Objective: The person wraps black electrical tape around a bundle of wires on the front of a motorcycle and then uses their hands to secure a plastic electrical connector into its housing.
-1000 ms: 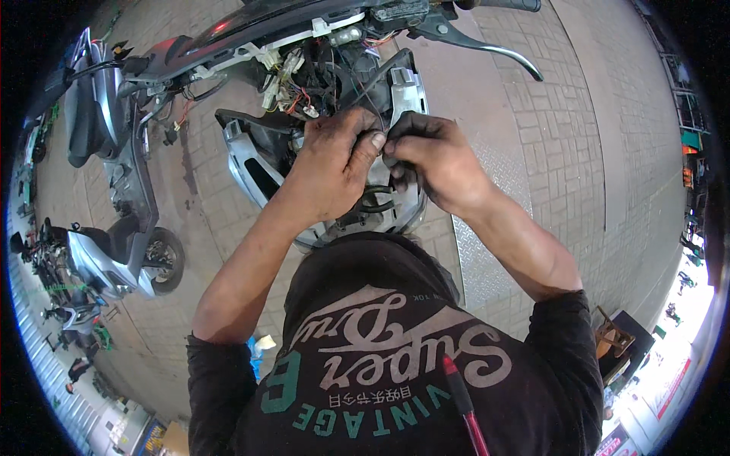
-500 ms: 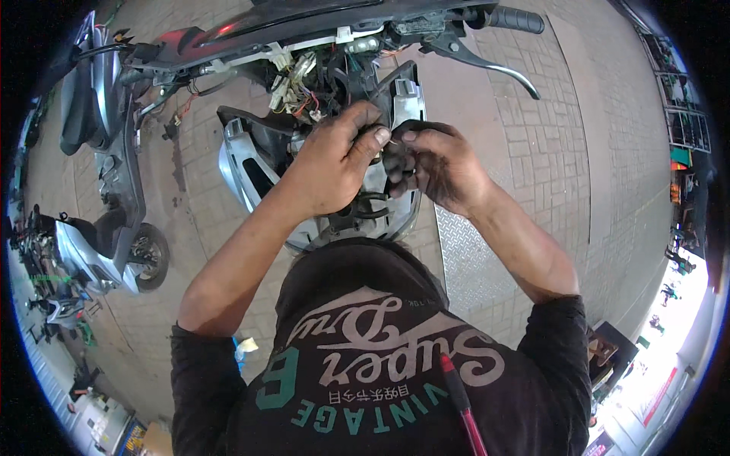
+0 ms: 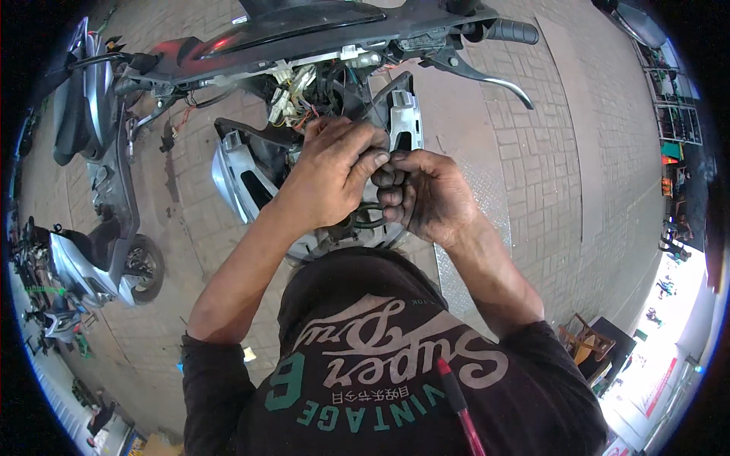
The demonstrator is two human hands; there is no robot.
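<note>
My left hand [image 3: 334,171] and my right hand [image 3: 422,190] meet with closed fingers over the stripped front of a scooter, thumbs and fingertips close together. What they pinch is too small to make out. My right hand's fingers are curled and blackened with grime. Above them are exposed white connectors and colored wires [image 3: 296,99] under the dark handlebar assembly [image 3: 281,38], with a brake lever [image 3: 494,83] at the right. Silver-grey body panels [image 3: 404,114] flank the hands; black hoses lie partly hidden below them.
Another grey-black scooter [image 3: 91,258] stands on the paved floor [image 3: 540,182] at the left. A metal plate [image 3: 456,273] lies at the right, with a wooden chair [image 3: 585,342] farther back and racks [image 3: 677,121] along the far right. A person [image 3: 103,418] is at the lower left.
My hands have shifted slightly down relative to the handlebar. My right hand has turned, showing more of its curled, blackened fingertips, and stays against the left one.
</note>
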